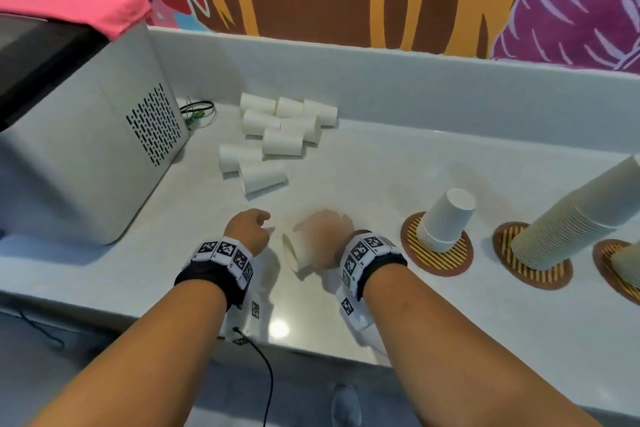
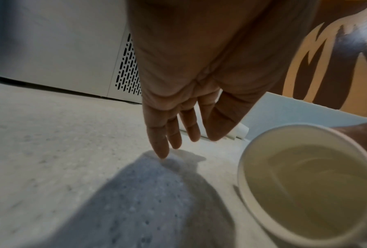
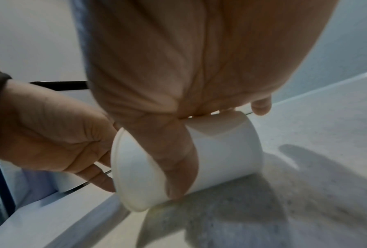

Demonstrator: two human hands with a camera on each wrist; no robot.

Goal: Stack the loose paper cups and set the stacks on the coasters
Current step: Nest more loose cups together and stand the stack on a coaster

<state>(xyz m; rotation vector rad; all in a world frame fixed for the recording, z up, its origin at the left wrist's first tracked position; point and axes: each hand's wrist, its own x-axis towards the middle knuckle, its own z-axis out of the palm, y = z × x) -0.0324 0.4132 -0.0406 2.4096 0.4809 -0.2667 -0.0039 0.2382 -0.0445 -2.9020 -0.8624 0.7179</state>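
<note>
Cup [image 1: 298, 252] held on its side low over the bench [image 1: 398, 163], long axis roughly level, mouth toward the left, closed base toward the right; right hand [image 1: 323, 229] wrapped over the top of it, thumb [image 3: 178, 167] curled down the near wall just behind the rim, one fingertip [image 3: 261, 105] showing past the base end; so clasped round the cup, not loose; motion-blurred in the head view, grip plain from the right wrist. Left hand [image 1: 247, 227] just beside the cup's open mouth, apart from it or barely so; contact not clear; fingers [image 2: 174, 134] extended downward and relaxed, holding nothing, tips close to the bench.

Loose cups [image 1: 277, 139] lying on their sides in a heap farther back and to the left, beside the grey appliance [image 1: 86, 135]; left hand nearer to that heap, right hand nearer to the coasters. Short stack [image 1: 445, 222] standing mouth down on the nearest coaster [image 1: 437, 262], just right of the right hand; taller stack [image 1: 568, 225] on the next coaster [image 1: 533, 274] farther right; a third coaster [image 1: 604, 263] at the frame edge, its load cut off.

Judged from this: held cup bound rightward for the short stack, needing a turn from level to mouth down before dropping over the top cup; much of the heap not yet gathered.
</note>
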